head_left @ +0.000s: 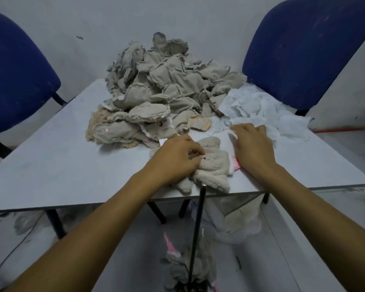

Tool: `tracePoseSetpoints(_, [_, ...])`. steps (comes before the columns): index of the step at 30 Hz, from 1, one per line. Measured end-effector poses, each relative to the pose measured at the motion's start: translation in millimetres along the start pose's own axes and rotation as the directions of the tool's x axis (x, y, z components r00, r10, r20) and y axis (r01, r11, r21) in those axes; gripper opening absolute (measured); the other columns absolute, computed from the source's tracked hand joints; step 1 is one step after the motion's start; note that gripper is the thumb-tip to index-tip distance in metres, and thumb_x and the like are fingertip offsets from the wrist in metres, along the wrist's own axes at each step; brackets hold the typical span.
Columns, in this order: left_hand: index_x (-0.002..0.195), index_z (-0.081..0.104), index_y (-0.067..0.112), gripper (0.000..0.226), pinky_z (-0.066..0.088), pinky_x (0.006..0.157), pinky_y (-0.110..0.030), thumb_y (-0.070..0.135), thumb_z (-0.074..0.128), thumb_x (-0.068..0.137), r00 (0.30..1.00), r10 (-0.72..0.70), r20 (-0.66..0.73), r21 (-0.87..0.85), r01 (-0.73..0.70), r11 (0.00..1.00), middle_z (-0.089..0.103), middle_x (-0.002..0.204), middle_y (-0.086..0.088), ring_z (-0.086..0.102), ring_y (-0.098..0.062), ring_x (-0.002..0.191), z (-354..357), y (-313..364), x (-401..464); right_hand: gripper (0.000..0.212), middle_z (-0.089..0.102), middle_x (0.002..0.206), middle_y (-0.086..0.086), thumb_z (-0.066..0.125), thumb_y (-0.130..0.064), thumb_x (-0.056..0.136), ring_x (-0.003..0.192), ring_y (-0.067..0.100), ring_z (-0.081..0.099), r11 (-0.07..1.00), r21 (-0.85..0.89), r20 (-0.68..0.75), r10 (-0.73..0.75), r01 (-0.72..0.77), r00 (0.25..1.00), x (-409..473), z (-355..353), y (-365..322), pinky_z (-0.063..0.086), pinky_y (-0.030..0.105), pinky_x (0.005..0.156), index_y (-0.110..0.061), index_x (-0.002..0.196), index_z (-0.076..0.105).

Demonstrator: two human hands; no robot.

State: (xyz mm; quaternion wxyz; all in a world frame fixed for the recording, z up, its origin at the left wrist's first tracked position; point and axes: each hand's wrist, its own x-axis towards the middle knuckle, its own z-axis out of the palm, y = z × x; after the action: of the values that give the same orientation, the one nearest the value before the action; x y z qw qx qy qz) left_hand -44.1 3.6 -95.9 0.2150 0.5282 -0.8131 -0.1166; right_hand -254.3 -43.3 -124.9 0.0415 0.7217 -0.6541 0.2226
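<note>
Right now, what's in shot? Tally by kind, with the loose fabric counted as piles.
Blue chairs: 2
Hands: 2
Table: 1
Beige fabric pile: 1 (pieces too many to count)
White stuffing heap: 1
Fluffy cream piece: 1
Black rod: 1
Total: 9
</note>
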Motion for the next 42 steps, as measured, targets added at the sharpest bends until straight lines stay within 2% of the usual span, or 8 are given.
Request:
tracePoseSetpoints(5, [0.087, 0.069, 0.024, 0.029, 0.046, 0.066, -0.028, 0.051, 0.074, 0.079, 0.996, -0.092, 0.012, -0.028, 0.093, 0.995, 0.058, 0.083, 0.01, 0.055, -0.005, 0.078, 2.9, 7.5, 14.6, 0.062, 0.03, 0.139, 0.017, 0.054, 0.005, 0.087, 0.121, 0.033, 0.035, 0.994, 0.069, -0.05, 0.092, -0.088, 0.995, 8.1, 3.2, -4.4, 0.039, 0.033, 0.082, -0.013, 0.144, 0.035])
tracePoseSetpoints(13, [0.094, 0.069, 0.011, 0.005, 0.04, 0.07, -0.021, 0.015, 0.066, 0.093, 0.991, 0.003, -0.135, -0.122, -0.02, 0.992, 0.062, 0.083, 0.004, 0.054, -0.008, 0.076, 7.6, 12.4, 13.7, 0.017, 0.063, 0.102, 0.016, 0.065, -0.016, 0.09, 0.097, 0.03, 0.056, 0.986, 0.156, -0.072, 0.067, -0.055, 0.995, 14.7, -10.2, 4.1, 0.044, 0.036, 0.077, -0.006, 0.104, 0.066])
tracePoseSetpoints(17, [0.1, 0.068, 0.017, 0.014, 0.043, 0.067, -0.02, 0.014, 0.061, 0.089, 0.998, -0.057, 0.012, -0.062, 0.058, 0.996, 0.063, 0.084, 0.004, 0.054, -0.006, 0.075, 3.9, 6.6, 12.8, 0.021, 0.041, 0.119, 0.01, 0.059, -0.028, 0.095, 0.113, 0.028, 0.038, 0.975, 0.22, -0.056, 0.03, -0.017, 0.998, 11.0, -15.3, -0.7, 0.035, 0.032, 0.084, -0.014, 0.111, 0.054])
tracePoseSetpoints(23, [0.088, 0.059, 0.013, 0.004, 0.036, 0.065, -0.03, 0.016, 0.058, 0.09, 0.996, -0.085, -0.034, -0.009, 0.085, 0.996, 0.057, 0.077, 0.002, 0.051, -0.017, 0.081, 6.0, 10.5, 7.7, 0.016, 0.048, 0.086, -0.003, 0.051, -0.02, 0.101, 0.078, 0.024, 0.054, 0.785, 0.609, -0.16, -0.019, 0.114, 0.987, -2.1, -30.2, -33.3, 0.045, 0.043, 0.063, -0.017, 0.103, 0.035])
tracePoseSetpoints(26, [0.086, 0.06, 0.014, 0.005, 0.033, 0.058, -0.024, 0.018, 0.059, 0.088, 0.989, -0.134, -0.055, -0.099, 0.129, 0.987, 0.059, 0.077, 0.002, 0.051, -0.015, 0.077, 5.4, 10.2, 3.1, 0.028, 0.055, 0.09, -0.013, 0.071, -0.021, 0.088, 0.083, 0.006, 0.058, 0.697, 0.703, -0.169, -0.024, 0.137, 0.985, -18.5, -31.8, -54.9, 0.051, 0.026, 0.068, -0.025, 0.1, 0.046])
tracePoseSetpoints(32, [0.085, 0.068, 0.019, 0.004, 0.04, 0.061, -0.019, 0.019, 0.065, 0.087, 0.977, -0.21, -0.04, -0.257, 0.193, 0.947, 0.067, 0.076, 0.004, 0.058, -0.009, 0.076, 2.4, 9.1, -10.3, 0.027, 0.062, 0.109, -0.001, 0.073, -0.015, 0.085, 0.097, 0.01, 0.057, 0.753, 0.613, -0.32, -0.04, 0.239, 0.947, -17.7, -34.0, -54.6, 0.042, 0.012, 0.08, -0.024, 0.106, 0.06])
tracePoseSetpoints(38, [0.087, 0.066, 0.02, 0.005, 0.038, 0.057, -0.016, 0.018, 0.061, 0.087, 0.967, -0.247, -0.06, -0.296, 0.219, 0.93, 0.066, 0.077, 0.005, 0.055, -0.003, 0.072, 10.4, 11.6, -13.0, 0.031, 0.051, 0.12, 0.007, 0.062, -0.007, 0.092, 0.111, 0.022, 0.048, 0.841, 0.536, -0.098, 0.148, -0.073, 0.984, -13.8, -13.2, -12.3, 0.032, 0.024, 0.083, -0.02, 0.119, 0.056])
tracePoseSetpoints(42, [0.084, 0.066, 0.022, 0.005, 0.038, 0.058, -0.017, 0.02, 0.064, 0.087, 0.96, -0.269, -0.074, -0.324, 0.232, 0.917, 0.066, 0.076, 0.006, 0.056, -0.001, 0.071, 11.8, 10.4, -11.7, 0.03, 0.062, 0.114, 0.007, 0.071, -0.016, 0.09, 0.104, 0.02, 0.058, 0.875, 0.433, -0.316, -0.079, 0.218, 0.945, -15.0, -32.2, -28.5, 0.045, 0.03, 0.087, -0.015, 0.117, 0.058])
